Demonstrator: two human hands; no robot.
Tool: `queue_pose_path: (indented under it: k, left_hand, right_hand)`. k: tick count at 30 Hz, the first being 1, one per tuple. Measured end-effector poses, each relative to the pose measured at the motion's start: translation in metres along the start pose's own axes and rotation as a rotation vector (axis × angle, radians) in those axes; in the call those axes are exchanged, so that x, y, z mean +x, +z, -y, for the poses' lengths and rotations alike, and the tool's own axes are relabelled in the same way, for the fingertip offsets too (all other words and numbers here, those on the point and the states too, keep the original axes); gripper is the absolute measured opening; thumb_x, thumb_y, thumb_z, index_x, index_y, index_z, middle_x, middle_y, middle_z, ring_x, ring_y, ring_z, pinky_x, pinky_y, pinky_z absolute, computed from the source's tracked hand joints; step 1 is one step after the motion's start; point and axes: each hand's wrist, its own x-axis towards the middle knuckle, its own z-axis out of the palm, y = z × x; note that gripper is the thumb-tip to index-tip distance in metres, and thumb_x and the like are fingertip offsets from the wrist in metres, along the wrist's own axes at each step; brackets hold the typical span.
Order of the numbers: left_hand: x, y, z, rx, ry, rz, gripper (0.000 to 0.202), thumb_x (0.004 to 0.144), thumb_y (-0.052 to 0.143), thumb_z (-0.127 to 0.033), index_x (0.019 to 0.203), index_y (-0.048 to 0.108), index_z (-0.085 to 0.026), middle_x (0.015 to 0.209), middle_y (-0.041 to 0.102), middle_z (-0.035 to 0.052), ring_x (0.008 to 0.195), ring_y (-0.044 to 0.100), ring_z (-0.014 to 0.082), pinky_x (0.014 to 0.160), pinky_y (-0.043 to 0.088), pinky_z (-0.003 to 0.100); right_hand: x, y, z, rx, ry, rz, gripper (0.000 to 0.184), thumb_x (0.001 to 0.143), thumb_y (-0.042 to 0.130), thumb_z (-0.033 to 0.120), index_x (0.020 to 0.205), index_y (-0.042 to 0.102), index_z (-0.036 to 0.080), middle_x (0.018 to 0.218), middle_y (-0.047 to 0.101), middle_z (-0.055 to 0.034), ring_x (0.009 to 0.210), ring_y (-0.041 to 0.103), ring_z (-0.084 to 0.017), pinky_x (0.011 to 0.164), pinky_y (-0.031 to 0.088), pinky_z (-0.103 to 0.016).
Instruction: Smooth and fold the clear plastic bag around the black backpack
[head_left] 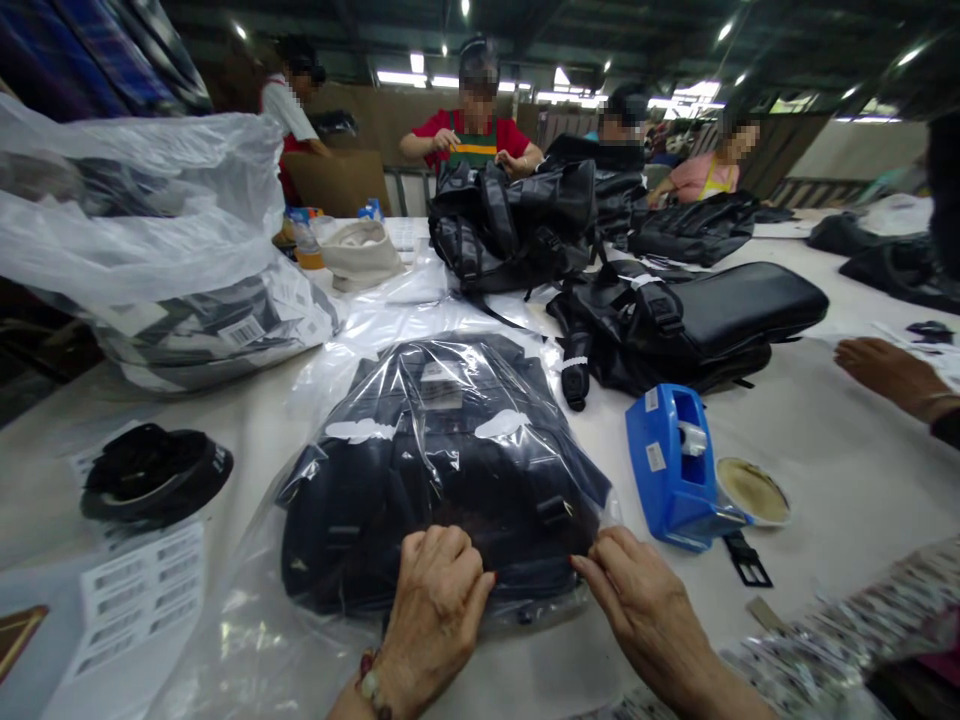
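A black backpack (450, 480) lies flat on the table in front of me, inside a clear plastic bag (255, 600). White tissue-like wraps show on its straps through the film. My left hand (439, 590) is closed at the bag's near edge, fingers curled down against the plastic. At the near right corner, my right hand (637, 580) pinches the film between thumb and fingers. The bag's loose plastic spreads out to the left of the backpack.
A blue tape dispenser (660, 460) and a round dish (754, 490) stand on the right, near a black buckle (746, 558). Label sheets (142, 600) lie at left below a black coil (154, 475). More black backpacks (517, 220) are piled beyond. Another person's hand (889, 375) rests at right.
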Motion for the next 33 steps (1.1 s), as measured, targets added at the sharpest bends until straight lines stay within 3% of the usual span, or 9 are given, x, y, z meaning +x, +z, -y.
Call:
queue_pose_path:
  k: [6,13,19,28,31,33]
  left_hand:
    - [-0.001,0.001,0.002,0.018,0.109,-0.156,0.013,0.088,0.044,-0.011,0.078,0.049,-0.017,0.075,0.051,0.0010,0.072,0.045,0.0155,0.070,0.031,0.033]
    - [-0.003,-0.002,0.006,0.050,0.306,-0.141,0.031,0.089,0.032,-0.002,0.090,0.059,-0.017,0.080,0.054,0.0024,0.076,0.048,0.0133,0.075,0.032,0.033]
    - [0.000,0.001,0.010,0.246,0.484,-0.104,0.041,0.083,0.044,0.005,0.107,0.060,-0.024,0.092,0.055,0.0031,0.084,0.049,0.0138,0.079,0.032,0.034]
    - [-0.003,0.007,0.010,0.209,0.433,-0.144,0.034,0.088,0.043,-0.002,0.105,0.062,-0.023,0.093,0.054,0.0027,0.085,0.049,0.0132,0.080,0.031,0.033]
    - [-0.003,0.008,0.011,0.187,0.401,-0.147,0.035,0.088,0.042,-0.003,0.105,0.063,-0.025,0.094,0.055,0.0027,0.087,0.050,0.0136,0.083,0.031,0.033]
    - [-0.005,0.010,0.013,0.172,0.386,-0.146,0.034,0.089,0.044,-0.005,0.107,0.063,-0.027,0.096,0.056,0.0028,0.089,0.050,0.0139,0.084,0.032,0.033]
  right_hand:
    - [0.000,0.004,-0.007,0.026,0.010,-0.018,0.030,0.094,0.041,0.034,0.067,0.046,0.021,0.064,0.050,0.0003,0.057,0.049,-0.014,0.055,0.037,-0.027]
    - [0.003,-0.002,-0.007,0.140,0.051,0.026,0.032,0.093,0.041,0.037,0.066,0.046,0.022,0.064,0.051,0.0015,0.056,0.052,-0.012,0.054,0.041,-0.026]
    - [0.003,-0.002,-0.008,0.170,0.077,0.042,0.031,0.093,0.043,0.037,0.066,0.046,0.022,0.063,0.052,0.0014,0.057,0.053,-0.012,0.054,0.042,-0.026]
    - [-0.006,-0.008,-0.023,0.219,0.157,0.191,0.023,0.094,0.039,0.030,0.078,0.052,0.021,0.079,0.056,-0.0019,0.073,0.055,-0.016,0.068,0.045,-0.031]
    - [-0.011,-0.015,-0.029,0.197,0.190,0.113,0.019,0.092,0.042,0.030,0.078,0.053,0.022,0.082,0.057,-0.0022,0.076,0.055,-0.016,0.071,0.044,-0.031]
    - [-0.012,-0.022,-0.036,0.180,0.231,-0.011,0.016,0.090,0.047,0.031,0.079,0.054,0.022,0.085,0.057,-0.0026,0.080,0.055,-0.016,0.073,0.045,-0.030]
